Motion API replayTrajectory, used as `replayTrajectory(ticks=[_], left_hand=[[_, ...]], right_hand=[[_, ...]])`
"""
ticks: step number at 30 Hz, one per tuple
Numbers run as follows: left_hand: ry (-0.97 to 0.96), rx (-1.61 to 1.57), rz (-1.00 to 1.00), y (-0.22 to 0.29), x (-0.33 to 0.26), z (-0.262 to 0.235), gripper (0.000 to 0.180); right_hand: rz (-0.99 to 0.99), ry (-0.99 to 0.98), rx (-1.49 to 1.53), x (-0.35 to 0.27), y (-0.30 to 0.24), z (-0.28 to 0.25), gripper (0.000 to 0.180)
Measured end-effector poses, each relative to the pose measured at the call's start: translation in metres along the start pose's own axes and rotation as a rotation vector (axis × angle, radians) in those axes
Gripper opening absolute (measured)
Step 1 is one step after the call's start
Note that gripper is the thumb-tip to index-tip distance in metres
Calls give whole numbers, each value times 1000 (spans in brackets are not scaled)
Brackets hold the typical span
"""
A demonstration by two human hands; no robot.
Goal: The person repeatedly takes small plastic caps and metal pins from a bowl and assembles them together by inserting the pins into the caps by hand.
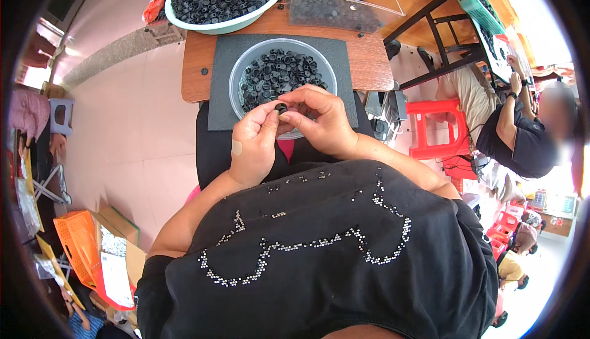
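Black shirt fills foreground. Left hand & right hand together pinch one small black ring. Both sit over clear bowl of black rings.

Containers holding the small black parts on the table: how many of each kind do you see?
Round clear bowl, by the hands: 1
Large pale green basin: 1
Clear plastic box: 1
Total: 3 containers. The loose parts inside are too many and too small to count.

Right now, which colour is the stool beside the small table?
Red, seen best in the head view: stool.
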State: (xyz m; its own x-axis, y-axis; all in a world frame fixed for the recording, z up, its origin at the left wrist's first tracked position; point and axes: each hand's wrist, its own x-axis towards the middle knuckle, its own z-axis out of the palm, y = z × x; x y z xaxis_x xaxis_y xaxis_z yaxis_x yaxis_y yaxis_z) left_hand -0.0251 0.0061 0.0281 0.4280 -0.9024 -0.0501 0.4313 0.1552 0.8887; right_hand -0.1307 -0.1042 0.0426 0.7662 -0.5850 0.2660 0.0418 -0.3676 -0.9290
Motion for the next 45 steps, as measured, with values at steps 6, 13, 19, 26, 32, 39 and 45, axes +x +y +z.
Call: replayTrajectory(ticks=[6,13,19,26,32,39,45], left_hand=[[-45,-137,-50,5,0,4,33],[-89,-260,-118,11,4,4,37],[-15,-147,-286,9,10,-8,43],[200,-20,-170,-8,23,-38,38],[189,-6,-229,-11,23,-38,36],[207,-32,-277,-7,25,-37,35],[210,-51,-313,-6,28,-43,29]], right_hand=[[-107,-17,-168,5,4,-6,26],[-304,68,-296,9,5,-4,29],[-397,-39,-378,4,5,-11,27],[308,-311,-266,27,29,-52,14],[-30,500,62,138,0,-114,23],[142,528,277,174,23,-134,23],[217,401,242,134,54,-103,14]])
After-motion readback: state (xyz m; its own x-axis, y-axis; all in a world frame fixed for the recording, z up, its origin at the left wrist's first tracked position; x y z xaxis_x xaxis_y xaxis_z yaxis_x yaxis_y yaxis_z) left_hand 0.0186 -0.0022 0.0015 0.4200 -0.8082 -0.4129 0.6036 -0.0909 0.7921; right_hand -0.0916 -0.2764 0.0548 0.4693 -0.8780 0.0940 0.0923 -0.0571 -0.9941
